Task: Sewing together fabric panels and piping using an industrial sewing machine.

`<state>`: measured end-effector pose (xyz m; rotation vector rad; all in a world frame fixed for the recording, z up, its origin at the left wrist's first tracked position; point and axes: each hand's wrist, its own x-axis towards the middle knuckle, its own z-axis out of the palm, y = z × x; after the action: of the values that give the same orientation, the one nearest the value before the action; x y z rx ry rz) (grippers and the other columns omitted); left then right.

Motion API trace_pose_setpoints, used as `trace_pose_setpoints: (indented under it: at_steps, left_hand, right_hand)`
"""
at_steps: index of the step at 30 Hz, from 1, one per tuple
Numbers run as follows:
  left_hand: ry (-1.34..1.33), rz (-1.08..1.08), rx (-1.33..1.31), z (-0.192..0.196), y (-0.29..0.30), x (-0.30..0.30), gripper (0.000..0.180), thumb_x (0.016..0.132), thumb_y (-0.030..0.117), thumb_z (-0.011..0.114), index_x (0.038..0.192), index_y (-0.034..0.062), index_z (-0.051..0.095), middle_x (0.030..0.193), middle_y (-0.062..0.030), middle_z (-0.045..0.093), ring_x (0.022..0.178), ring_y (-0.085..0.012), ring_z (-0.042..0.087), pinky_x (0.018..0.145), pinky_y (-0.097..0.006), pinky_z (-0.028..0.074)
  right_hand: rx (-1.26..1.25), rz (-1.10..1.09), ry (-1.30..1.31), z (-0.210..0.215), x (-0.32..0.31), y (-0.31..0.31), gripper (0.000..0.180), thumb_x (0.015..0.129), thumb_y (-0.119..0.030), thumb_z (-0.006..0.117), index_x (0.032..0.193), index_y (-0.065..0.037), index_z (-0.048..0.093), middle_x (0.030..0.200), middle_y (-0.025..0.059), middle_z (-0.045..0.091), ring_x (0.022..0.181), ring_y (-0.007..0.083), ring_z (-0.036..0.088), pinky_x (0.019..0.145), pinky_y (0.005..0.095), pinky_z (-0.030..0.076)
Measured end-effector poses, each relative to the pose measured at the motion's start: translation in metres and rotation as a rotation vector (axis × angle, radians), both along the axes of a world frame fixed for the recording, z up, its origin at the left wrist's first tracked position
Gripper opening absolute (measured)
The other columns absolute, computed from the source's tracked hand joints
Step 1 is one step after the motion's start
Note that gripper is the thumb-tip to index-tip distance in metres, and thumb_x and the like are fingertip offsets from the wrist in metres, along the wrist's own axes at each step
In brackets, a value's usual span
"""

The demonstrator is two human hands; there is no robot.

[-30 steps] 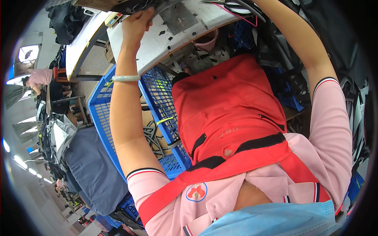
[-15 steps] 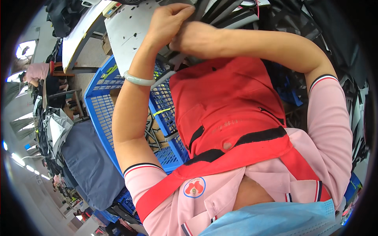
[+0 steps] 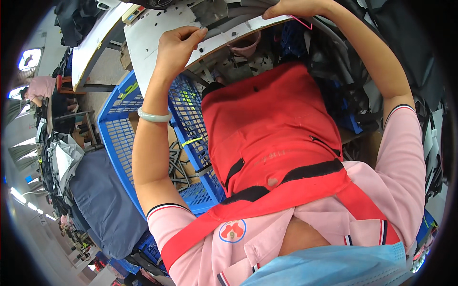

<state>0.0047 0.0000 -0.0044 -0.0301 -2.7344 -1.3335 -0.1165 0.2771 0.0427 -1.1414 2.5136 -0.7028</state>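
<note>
Both hands at the edge of a white table, above a blue crate.

The left hand [image 3: 176, 45] curls its fingers over the near edge of the table [image 3: 143, 43], pinching a small dark piece too small to make out. The right hand [image 3: 293, 7] lies flat on the edge further right, fingers closed over a grey strip [image 3: 238, 19] (a pink loop [image 3: 305, 23] hangs just beside it). The crate [image 3: 114, 133] stands below the left forearm, with a pale bangle [image 3: 153, 116] on the wrist.
</note>
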Motion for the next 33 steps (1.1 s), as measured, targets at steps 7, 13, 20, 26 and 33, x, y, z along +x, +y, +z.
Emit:
trace_pose_setpoints:
  at_steps: [7, 13, 20, 26, 33]
  left_hand:
    - [0.093, 0.051, 0.078, 0.011, 0.005, -0.007, 0.032, 0.088, 0.028, 0.070, 0.090, -0.0031, 0.073, 0.063, -0.0001, 0.059, 0.058, -0.0062, 0.049, 0.053, -0.023, 0.039]
    - [0.110, 0.040, 0.074, 0.018, 0.008, -0.006, 0.031, 0.087, 0.028, 0.071, 0.088, -0.0022, 0.074, 0.062, -0.0004, 0.059, 0.057, -0.0062, 0.050, 0.052, -0.023, 0.039]
    - [0.078, 0.100, 0.004, 0.007, -0.010, -0.043, 0.033, 0.085, 0.034, 0.073, 0.091, 0.0018, 0.076, 0.062, -0.0013, 0.061, 0.058, -0.0058, 0.052, 0.052, -0.023, 0.039]
    - [0.054, 0.121, 0.109, 0.007, -0.012, -0.053, 0.033, 0.083, 0.033, 0.076, 0.091, 0.0012, 0.076, 0.062, -0.0003, 0.060, 0.056, -0.0041, 0.049, 0.051, -0.021, 0.037]
    - [0.026, 0.129, 0.230, 0.010, -0.011, -0.059, 0.030, 0.084, 0.029, 0.075, 0.090, 0.0003, 0.075, 0.063, -0.0005, 0.060, 0.054, -0.0047, 0.047, 0.051, -0.020, 0.036]
  right_hand:
    - [0.045, -0.009, -0.067, 0.020, -0.016, -0.005, 0.059, 0.070, -0.032, 0.078, 0.116, 0.002, 0.061, 0.105, 0.0171, 0.068, 0.097, 0.0248, 0.064, 0.087, 0.0346, 0.048]
    - [0.056, -0.040, -0.077, 0.027, -0.014, -0.001, 0.058, 0.070, -0.030, 0.078, 0.114, 0.004, 0.061, 0.102, 0.0159, 0.068, 0.094, 0.0227, 0.063, 0.086, 0.0340, 0.048]
    - [-0.072, -0.049, -0.167, 0.019, -0.034, -0.008, 0.057, 0.071, -0.027, 0.080, 0.114, 0.006, 0.061, 0.099, 0.0133, 0.068, 0.091, 0.0210, 0.061, 0.083, 0.0333, 0.048]
    - [-0.078, -0.063, -0.224, 0.024, -0.041, -0.005, 0.055, 0.072, -0.025, 0.080, 0.113, 0.005, 0.061, 0.101, 0.0111, 0.067, 0.090, 0.0182, 0.061, 0.080, 0.0317, 0.049]
    - [-0.121, -0.052, -0.231, 0.016, -0.054, -0.007, 0.050, 0.072, -0.023, 0.080, 0.111, 0.005, 0.063, 0.100, 0.0108, 0.067, 0.090, 0.0175, 0.061, 0.080, 0.0308, 0.049]
